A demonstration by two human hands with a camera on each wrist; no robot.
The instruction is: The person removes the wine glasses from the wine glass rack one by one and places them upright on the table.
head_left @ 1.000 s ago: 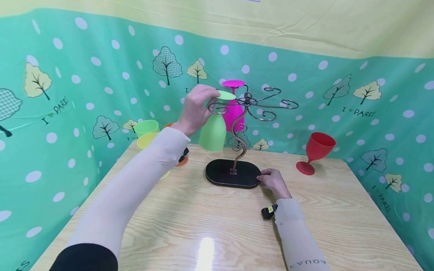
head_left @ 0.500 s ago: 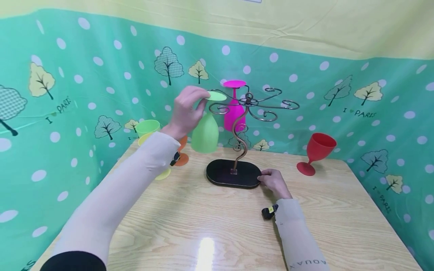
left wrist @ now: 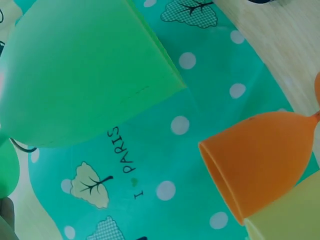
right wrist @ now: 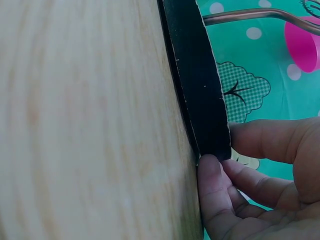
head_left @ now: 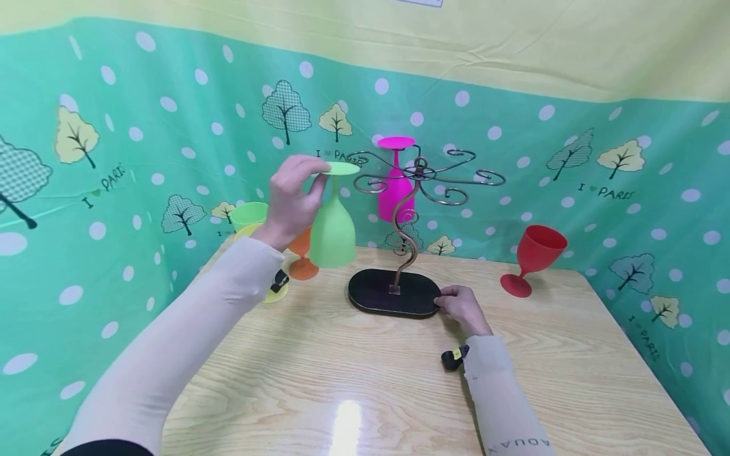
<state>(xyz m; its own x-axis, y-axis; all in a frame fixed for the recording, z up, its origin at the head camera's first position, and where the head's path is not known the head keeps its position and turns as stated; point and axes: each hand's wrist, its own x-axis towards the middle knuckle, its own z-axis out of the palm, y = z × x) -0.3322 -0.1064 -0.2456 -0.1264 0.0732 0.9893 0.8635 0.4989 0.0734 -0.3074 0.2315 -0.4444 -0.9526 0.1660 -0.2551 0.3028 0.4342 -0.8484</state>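
My left hand (head_left: pixel 296 199) pinches the foot of a light green goblet (head_left: pixel 333 231), which hangs upside down in the air left of the rack; its bowl (left wrist: pixel 85 75) fills the upper left of the left wrist view. The metal goblet rack (head_left: pixel 403 234) has curled wire arms on a wavy stem and a black oval base (head_left: pixel 371 292). At the base's right end my right hand (head_left: pixel 463 309) grips its edge between thumb and fingers, as the right wrist view shows. A magenta goblet (head_left: pixel 393 196) hangs upside down from a rear arm of the rack.
Upright on the left of the wooden table (head_left: pixel 319 361) stand an orange goblet (head_left: pixel 302 250), a yellow goblet (head_left: pixel 276 294) and another green goblet (head_left: pixel 248 214), partly behind my left arm. A red goblet (head_left: pixel 536 250) stands at the right rear. A patterned curtain (head_left: pixel 502 145) hangs behind.
My left hand has drawn the green goblet leftward off the rack's left arm, and it now hangs apart from the rack. The right hand has stayed on the base.
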